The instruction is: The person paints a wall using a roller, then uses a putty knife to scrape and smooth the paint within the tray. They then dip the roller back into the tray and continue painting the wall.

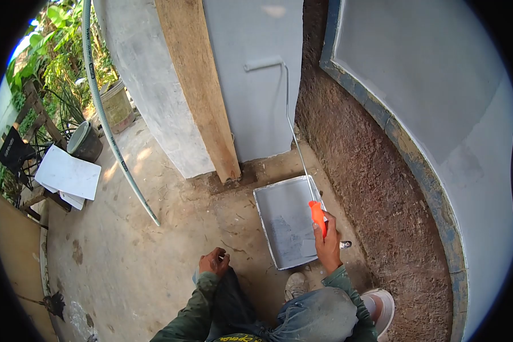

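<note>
My right hand point(327, 245) is closed round the orange handle point(317, 218) of a long-framed paint roller. The roller's pale sleeve point(263, 64) lies against the light grey wall panel point(251, 102), right of a wooden post point(196, 80). Below the roller frame a paint tray point(266, 225) with grey paint stands on the floor, partly behind the handle and my right hand. My left hand point(214, 262) rests at my knee with its fingers curled, and nothing shows in it.
A hose point(111, 134) hangs down at the left. Buckets point(85, 141), a chair with white sheets point(68, 172) and plants stand further left. A rough brown wall base point(376, 154) runs along the right. A white container point(385, 310) is beside my right leg.
</note>
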`<state>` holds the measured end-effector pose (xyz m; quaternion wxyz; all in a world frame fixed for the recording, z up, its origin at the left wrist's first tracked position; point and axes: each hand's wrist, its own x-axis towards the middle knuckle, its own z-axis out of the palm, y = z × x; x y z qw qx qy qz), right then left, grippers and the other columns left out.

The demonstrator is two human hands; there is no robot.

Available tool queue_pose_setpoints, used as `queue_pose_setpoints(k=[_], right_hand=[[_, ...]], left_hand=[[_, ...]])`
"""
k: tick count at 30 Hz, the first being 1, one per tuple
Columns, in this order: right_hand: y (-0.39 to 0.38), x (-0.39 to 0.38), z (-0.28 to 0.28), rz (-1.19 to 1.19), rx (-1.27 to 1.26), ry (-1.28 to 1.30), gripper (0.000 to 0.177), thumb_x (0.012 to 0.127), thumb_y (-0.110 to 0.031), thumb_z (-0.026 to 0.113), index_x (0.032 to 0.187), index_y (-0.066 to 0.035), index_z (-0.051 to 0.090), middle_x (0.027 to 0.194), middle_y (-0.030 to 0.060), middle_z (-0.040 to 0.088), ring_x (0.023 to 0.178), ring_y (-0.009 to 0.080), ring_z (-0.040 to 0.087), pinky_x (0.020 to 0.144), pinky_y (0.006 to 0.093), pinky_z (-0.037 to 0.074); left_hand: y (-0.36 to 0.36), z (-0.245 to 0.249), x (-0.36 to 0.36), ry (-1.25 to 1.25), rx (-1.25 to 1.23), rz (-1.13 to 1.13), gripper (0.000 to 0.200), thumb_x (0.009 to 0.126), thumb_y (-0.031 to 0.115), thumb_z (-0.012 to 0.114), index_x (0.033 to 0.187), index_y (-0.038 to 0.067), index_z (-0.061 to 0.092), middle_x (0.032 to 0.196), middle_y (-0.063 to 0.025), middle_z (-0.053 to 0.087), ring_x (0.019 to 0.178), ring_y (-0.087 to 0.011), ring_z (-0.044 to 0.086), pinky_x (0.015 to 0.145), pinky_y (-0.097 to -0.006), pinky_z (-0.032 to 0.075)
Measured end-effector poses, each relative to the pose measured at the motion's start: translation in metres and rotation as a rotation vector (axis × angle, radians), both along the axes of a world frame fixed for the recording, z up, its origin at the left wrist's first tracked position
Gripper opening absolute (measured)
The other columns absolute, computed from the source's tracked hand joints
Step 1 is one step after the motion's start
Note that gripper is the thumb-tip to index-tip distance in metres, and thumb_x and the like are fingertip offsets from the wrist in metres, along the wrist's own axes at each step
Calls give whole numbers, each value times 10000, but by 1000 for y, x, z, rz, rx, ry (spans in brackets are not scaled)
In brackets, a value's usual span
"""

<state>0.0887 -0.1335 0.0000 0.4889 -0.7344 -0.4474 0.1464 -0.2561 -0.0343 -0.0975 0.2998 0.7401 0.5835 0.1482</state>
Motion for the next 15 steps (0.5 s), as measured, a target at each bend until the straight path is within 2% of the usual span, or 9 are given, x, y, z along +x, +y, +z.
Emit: queue_pose_setpoints(k=[3,4,9,15], right_hand=[[-18,-4,-28,-13,-91,73,418,1028,-217,617,1388,-34,508,1032,269,684,859,411,705,772,452,549],[-23,-4,-47,-19,-50,37,417,1025,-225,618,1381,-33,517,1056,276,683,908,446,700,786,470,547],[-44,-6,-99,-17,-65,-15,427,1024,-253,619,1378,-33,528,1103,273,681,964,483,677,812,504,539],[-66,-4,-107,-28,-128,12,433,1027,-295,622,1372,-45,548,1124,268,690,1000,503,670,816,516,538]], left_hand=[[0,1,1,-7,-14,4,284,908,334,666,1068,105,713,917,-102,787,877,-292,752,900,-438,485],[-1,2,1,-7,-15,3,284,908,334,666,1068,105,713,917,-102,787,877,-292,752,900,-438,485],[-1,3,1,4,-21,16,289,907,338,665,1073,107,713,919,-101,787,887,-296,751,901,-437,484],[0,3,1,-2,-13,12,288,905,344,667,1071,113,710,926,-90,788,891,-292,752,901,-434,481]])
